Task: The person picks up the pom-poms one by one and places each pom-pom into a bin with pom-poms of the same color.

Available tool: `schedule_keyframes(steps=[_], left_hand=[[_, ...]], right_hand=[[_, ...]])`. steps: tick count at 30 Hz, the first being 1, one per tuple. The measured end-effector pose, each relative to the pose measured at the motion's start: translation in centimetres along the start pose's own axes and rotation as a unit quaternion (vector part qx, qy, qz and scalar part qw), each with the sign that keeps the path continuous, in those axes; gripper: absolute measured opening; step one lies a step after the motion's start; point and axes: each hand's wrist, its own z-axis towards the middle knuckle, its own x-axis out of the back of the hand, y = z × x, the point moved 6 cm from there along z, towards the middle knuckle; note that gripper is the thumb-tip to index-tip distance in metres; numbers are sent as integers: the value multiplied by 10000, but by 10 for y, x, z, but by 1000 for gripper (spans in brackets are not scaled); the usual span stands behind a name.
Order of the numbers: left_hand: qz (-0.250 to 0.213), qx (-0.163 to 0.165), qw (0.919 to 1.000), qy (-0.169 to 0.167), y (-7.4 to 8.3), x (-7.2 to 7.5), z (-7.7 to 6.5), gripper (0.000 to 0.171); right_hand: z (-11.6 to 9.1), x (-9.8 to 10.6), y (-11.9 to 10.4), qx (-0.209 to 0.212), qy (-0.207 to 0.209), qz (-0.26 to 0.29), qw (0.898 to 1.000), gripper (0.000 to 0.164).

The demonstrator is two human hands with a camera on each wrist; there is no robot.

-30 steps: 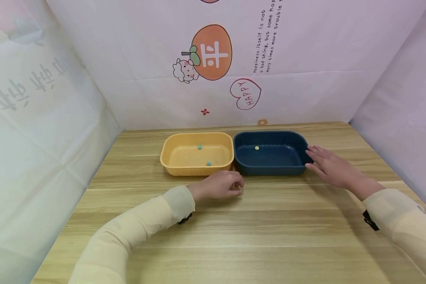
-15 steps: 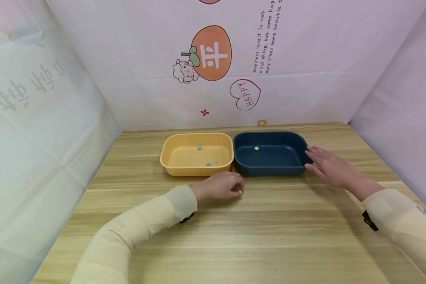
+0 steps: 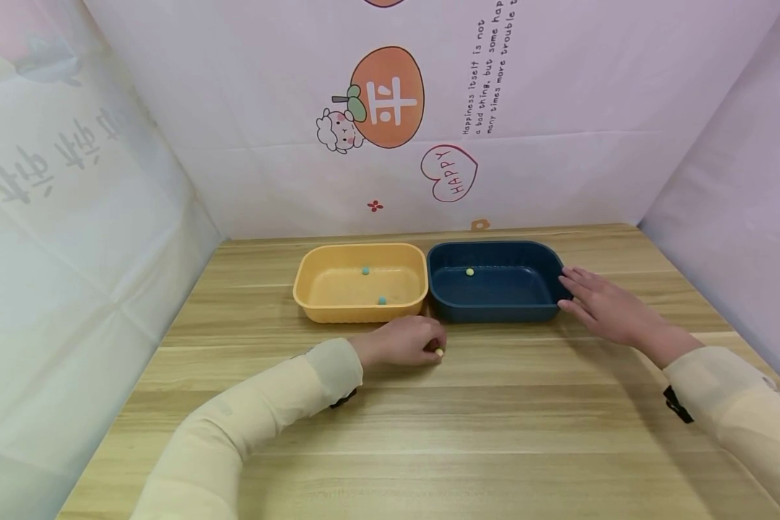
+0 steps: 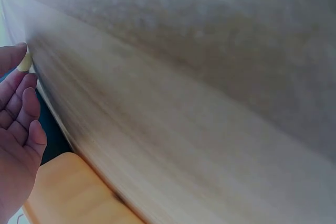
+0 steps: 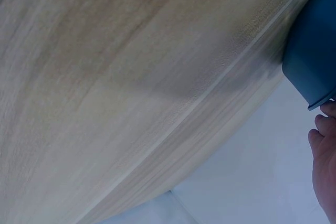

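My left hand (image 3: 406, 341) pinches a small pale yellow bead (image 3: 439, 352) between thumb and forefinger, just in front of where the two bins meet. In the left wrist view the yellow bead (image 4: 24, 62) shows at the thumb tip, the other fingers loosely bent. My right hand (image 3: 601, 307) lies with straight fingers at the right end of the dark blue bin (image 3: 500, 313). Inside that bin lies one yellow bead (image 3: 470, 272). The orange-yellow bin (image 3: 351, 314) on the left holds two teal beads, one farther back (image 3: 365, 271) and one near the front wall (image 3: 382, 300).
Both bins stand side by side on a wood-grain table (image 3: 481, 433). A printed white cloth (image 3: 266, 188) rises behind the table's back edge, and more white cloth hangs at the left and right sides.
The left fingers have closed on the yellow bead, which now shows at their tips. The left hand has shifted only slightly. My right hand and both bins stay in place.
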Motion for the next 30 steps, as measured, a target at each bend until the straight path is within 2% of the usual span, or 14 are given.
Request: schedule_keyframes(steps=[6,22,30], left_hand=[[-8,14,10000,-84,-1,-3,2,11],[33,-76,9999,-84,6,0,3,11],[23,-247,9994,229,8,10,2,11]], right_hand=[[0,0,0,-20,-27,32,10000,62],[0,0,-1,-59,-80,49,9999,63],[0,0,0,-15,-23,19,10000,62]])
